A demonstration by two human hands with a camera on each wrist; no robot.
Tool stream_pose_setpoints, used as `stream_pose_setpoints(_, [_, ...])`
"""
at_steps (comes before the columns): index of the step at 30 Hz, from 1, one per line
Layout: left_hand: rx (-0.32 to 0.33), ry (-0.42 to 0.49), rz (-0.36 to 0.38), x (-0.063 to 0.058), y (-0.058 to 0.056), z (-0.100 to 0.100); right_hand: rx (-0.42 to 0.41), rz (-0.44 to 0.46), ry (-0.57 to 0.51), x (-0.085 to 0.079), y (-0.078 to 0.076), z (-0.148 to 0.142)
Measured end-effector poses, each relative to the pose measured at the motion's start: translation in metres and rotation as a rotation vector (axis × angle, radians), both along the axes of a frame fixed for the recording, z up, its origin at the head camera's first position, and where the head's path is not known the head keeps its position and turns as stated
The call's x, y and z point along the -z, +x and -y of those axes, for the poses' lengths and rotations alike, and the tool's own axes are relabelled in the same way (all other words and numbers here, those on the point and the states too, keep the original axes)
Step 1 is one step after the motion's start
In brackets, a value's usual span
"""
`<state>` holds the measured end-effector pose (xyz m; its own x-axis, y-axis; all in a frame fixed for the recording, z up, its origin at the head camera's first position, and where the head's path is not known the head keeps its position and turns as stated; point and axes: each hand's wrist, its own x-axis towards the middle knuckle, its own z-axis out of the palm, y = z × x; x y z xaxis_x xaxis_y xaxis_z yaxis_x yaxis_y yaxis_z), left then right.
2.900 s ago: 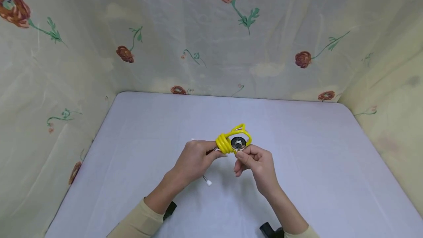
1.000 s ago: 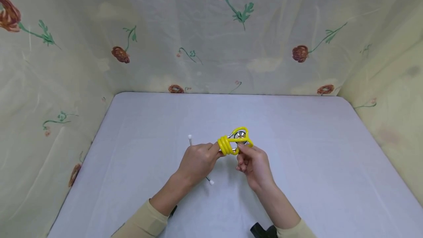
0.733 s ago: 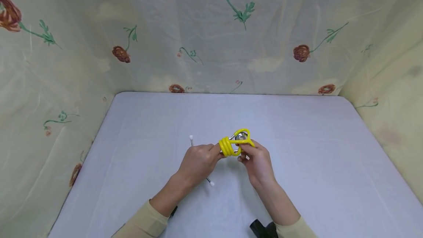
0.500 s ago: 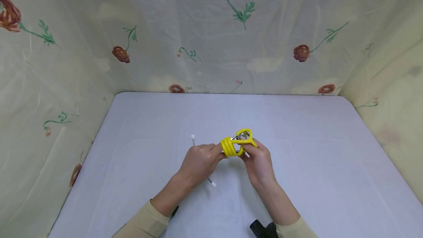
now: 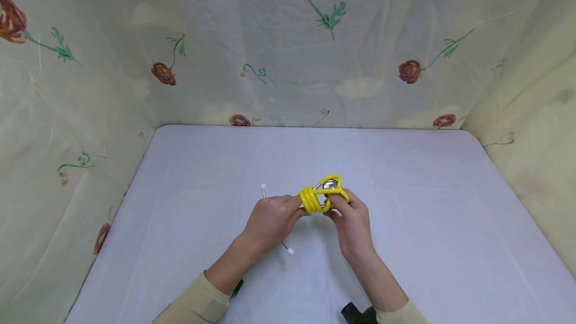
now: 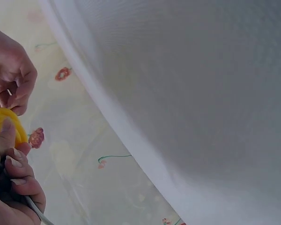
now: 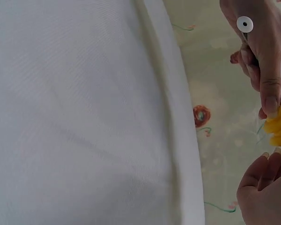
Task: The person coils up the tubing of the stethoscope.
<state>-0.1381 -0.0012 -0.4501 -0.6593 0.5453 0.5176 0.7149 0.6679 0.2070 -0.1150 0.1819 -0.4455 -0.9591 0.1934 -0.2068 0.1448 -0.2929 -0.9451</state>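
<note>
A stethoscope with coiled yellow tubing [image 5: 310, 200] is held up between both hands over the white table. My left hand [image 5: 271, 221] grips its metal ear tubes just left of the coil; the white ear tips [image 5: 290, 251] stick out on either side of the fist. In the left wrist view the fingers curl round the dark and metal part beside the yellow tubing [image 6: 8, 123]. My right hand [image 5: 354, 221] pinches the loop at the coil's right end, thumb on top. The silver chest piece [image 5: 330, 184] shows inside that loop, partly covered by tubing.
The white-covered table [image 5: 216, 164] spreads around the hands. Flower-printed cloth [image 5: 288, 54] hangs behind it and on both sides. A black device [image 5: 357, 314] sits under the right wrist, and part of another [image 5: 237, 288] shows by the left sleeve.
The chest piece, fully in sight earlier, has turned and sunk behind the yellow loop. My right fingers have shifted from its edge onto the loop. My left hand keeps its grip.
</note>
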Motion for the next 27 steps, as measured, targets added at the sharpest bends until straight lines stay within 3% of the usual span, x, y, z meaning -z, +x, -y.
stream_pose_setpoints(4, [-0.007, 0.003, 0.015, -0.002, -0.001, 0.003, -0.015, -0.024, 0.136, 0.0, 0.003, -0.004])
stream_pose_setpoints(7, [0.001, 0.007, 0.032, -0.003, -0.002, 0.006, 0.001, -0.107, 0.291, 0.0, 0.007, -0.009])
stream_pose_setpoints(12, [0.029, -0.015, 0.038, -0.002, -0.004, 0.011, 0.046, -0.357, 0.707, -0.003, 0.01, -0.019])
stream_pose_setpoints(15, [0.043, -0.036, 0.046, -0.002, -0.006, 0.012, 0.013, -0.483, 0.961, -0.009, 0.008, -0.025])
stream_pose_setpoints(18, [0.059, -0.057, 0.077, -0.001, -0.007, 0.013, -0.048, -0.552, 1.131, -0.015, 0.006, -0.027])
stream_pose_setpoints(23, [0.075, -0.079, 0.14, -0.001, -0.006, 0.013, -0.102, -0.57, 1.265, -0.02, 0.006, -0.028])
stream_pose_setpoints(27, [0.074, -0.085, 0.194, 0.0, -0.006, 0.013, -0.132, -0.531, 1.272, -0.021, 0.007, -0.027])
